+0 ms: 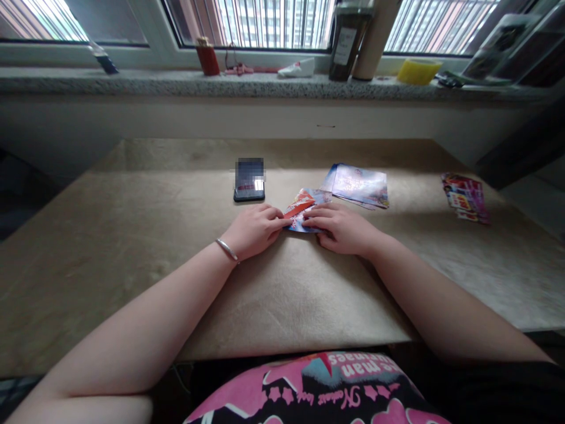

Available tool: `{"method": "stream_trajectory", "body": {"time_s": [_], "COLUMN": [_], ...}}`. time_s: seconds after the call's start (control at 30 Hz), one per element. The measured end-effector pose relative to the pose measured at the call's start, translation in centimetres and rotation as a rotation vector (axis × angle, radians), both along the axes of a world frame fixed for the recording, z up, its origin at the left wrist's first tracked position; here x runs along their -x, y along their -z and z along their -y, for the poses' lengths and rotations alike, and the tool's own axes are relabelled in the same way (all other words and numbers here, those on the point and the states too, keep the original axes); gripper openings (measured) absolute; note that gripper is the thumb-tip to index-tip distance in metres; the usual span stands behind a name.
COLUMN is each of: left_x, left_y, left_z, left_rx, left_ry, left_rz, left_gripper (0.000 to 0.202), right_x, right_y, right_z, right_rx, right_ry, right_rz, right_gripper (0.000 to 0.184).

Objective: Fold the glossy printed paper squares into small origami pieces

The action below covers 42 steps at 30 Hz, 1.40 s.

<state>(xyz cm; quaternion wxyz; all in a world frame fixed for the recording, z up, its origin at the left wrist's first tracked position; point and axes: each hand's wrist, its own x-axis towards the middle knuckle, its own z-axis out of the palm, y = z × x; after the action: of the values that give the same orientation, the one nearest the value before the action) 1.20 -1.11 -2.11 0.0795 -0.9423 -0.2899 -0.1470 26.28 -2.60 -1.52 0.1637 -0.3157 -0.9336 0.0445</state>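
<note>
Colourful paper (304,207) on the worktop (286,294), left hand (259,228) touching its left edge, right hand (342,228) resting on its right side, gripping or only pressing not possible to tell, phone (249,181) beyond left hand, overlapping sheets (362,185) near, cards (466,199) far right.

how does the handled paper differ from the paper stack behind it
The handled paper shows bright orange; the paper stack is mostly pale blue and purple. The left hand and right hand touch the handled paper; neither touches the paper stack. Both are printed and lie on the table.
</note>
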Motion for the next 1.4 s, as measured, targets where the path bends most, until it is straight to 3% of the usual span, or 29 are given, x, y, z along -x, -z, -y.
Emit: {"method": "stream_trajectory", "body": {"time_s": [0.33,0.5,0.9,1.13,1.4], "left_x": [-0.1,-0.1,0.0,0.4,0.1], "left_y": [0.3,0.5,0.2,0.3,0.1], "left_z": [0.0,-0.2,0.2,0.1,0.5], "left_rx": [0.005,0.048,0.081,0.154,0.162], "left_ry": [0.027,0.088,0.051,0.091,0.104], "left_rz": [-0.009,0.024,-0.012,-0.027,-0.076], "left_gripper": [0.034,0.034,0.034,0.04,0.045], "right_x": [0.4,0.3,-0.9,-1.3,-1.9], "right_y": [-0.6,-0.9,-0.3,-0.4,-0.1], "right_z": [0.2,0.5,-0.3,-0.5,-1.2], "right_rx": [0.006,0.027,0.207,0.346,0.389], "right_ry": [0.038,0.109,0.219,0.391,0.46], "right_rz": [0.041,0.074,-0.102,-0.166,-0.207], "right_gripper": [0.02,0.019,0.017,0.02,0.02]}}
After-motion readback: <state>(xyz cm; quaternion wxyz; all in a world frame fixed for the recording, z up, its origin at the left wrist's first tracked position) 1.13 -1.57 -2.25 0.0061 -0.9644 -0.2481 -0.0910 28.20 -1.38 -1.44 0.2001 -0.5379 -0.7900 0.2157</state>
